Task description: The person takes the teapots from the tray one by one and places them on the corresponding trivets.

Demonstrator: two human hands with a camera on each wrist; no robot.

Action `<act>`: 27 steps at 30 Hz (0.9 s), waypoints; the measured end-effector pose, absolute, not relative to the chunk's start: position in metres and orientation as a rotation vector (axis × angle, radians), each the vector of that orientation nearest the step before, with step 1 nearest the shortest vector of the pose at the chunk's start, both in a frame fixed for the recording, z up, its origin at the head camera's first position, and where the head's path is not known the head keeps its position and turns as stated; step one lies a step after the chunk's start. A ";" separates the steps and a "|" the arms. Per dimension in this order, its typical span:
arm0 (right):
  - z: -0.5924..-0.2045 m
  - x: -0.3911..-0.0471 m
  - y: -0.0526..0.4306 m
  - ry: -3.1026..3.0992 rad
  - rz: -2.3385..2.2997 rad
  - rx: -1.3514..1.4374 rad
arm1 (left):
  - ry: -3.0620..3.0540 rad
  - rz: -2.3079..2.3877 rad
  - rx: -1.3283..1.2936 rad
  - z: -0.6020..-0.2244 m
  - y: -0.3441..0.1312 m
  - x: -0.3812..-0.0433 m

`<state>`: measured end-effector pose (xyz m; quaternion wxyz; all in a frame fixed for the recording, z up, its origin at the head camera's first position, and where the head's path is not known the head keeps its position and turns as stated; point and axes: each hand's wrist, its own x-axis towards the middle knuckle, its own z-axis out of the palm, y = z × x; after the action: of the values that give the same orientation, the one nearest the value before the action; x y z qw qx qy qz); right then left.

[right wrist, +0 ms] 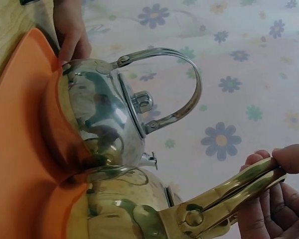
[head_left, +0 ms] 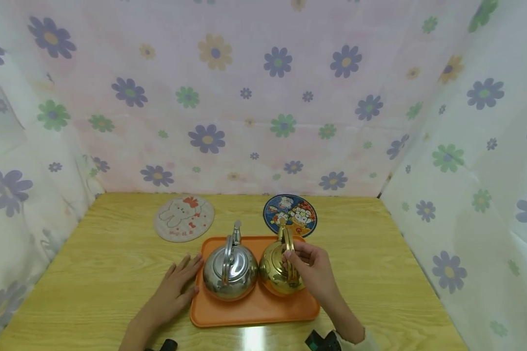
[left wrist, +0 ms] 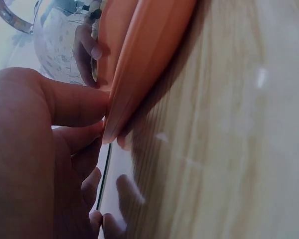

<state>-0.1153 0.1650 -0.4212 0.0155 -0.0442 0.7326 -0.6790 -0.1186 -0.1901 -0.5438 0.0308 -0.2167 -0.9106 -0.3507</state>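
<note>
Two round kettles stand side by side on an orange tray (head_left: 254,312): a silver kettle (head_left: 241,287) on the left and a gold kettle (head_left: 272,273) on the right. My right hand (head_left: 314,268) grips the gold kettle's upright handle (right wrist: 229,191), thumb on one side and fingers curled under it. At the tray's left edge rests my left hand (head_left: 175,287), its fingers stretched out. In the left wrist view, the left thumb and fingertips (left wrist: 89,104) touch the tray's rim. The silver kettle's handle (right wrist: 197,94) also stands up, with nothing holding it.
Behind the tray lie two round mats on the wooden table (head_left: 101,273): a pale rabbit mat (head_left: 184,219) at left and a dark blue cartoon mat (head_left: 290,207) whose front edge is near the gold spout. Flowered curtains (head_left: 246,107) enclose the back and sides.
</note>
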 end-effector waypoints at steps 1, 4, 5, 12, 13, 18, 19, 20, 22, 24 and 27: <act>-0.422 -0.115 0.164 2.284 -2.121 -0.135 | -2.806 -1.089 -0.663 -0.545 -0.190 -0.118; -0.424 -0.114 0.163 2.293 -2.140 -0.147 | -2.799 -1.114 -0.653 -0.546 -0.191 -0.117; -0.425 -0.115 0.162 2.300 -2.144 -0.160 | -2.791 -1.118 -0.653 -0.546 -0.190 -0.116; -0.429 -0.116 0.163 2.379 -2.128 -0.208 | -2.765 -1.093 -0.633 -0.545 -0.187 -0.113; -0.430 -0.116 0.164 2.389 -2.122 -0.210 | -2.765 -1.091 -0.629 -0.546 -0.186 -0.113; -0.431 -0.116 0.165 2.387 -2.111 -0.229 | -2.774 -1.083 -0.610 -0.548 -0.184 -0.111; -0.431 -0.117 0.166 2.383 -2.111 -0.234 | -2.770 -1.077 -0.610 -0.548 -0.184 -0.111; -0.431 -0.117 0.166 2.380 -2.111 -0.244 | -2.767 -1.072 -0.609 -0.548 -0.184 -0.111; -0.430 -0.117 0.166 2.378 -2.110 -0.264 | -2.756 -1.062 -0.613 -0.548 -0.184 -0.112; -0.430 -0.117 0.167 2.378 -2.111 -0.284 | -2.747 -1.049 -0.616 -0.548 -0.184 -0.112; -0.429 -0.117 0.167 2.378 -2.118 -0.311 | -2.744 -1.035 -0.620 -0.548 -0.185 -0.113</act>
<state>-0.1172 0.1670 -0.4291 -0.0290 -0.0973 0.7430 -0.6616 -0.1130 -0.1848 -0.5478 0.0720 -0.2064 -0.9131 -0.3443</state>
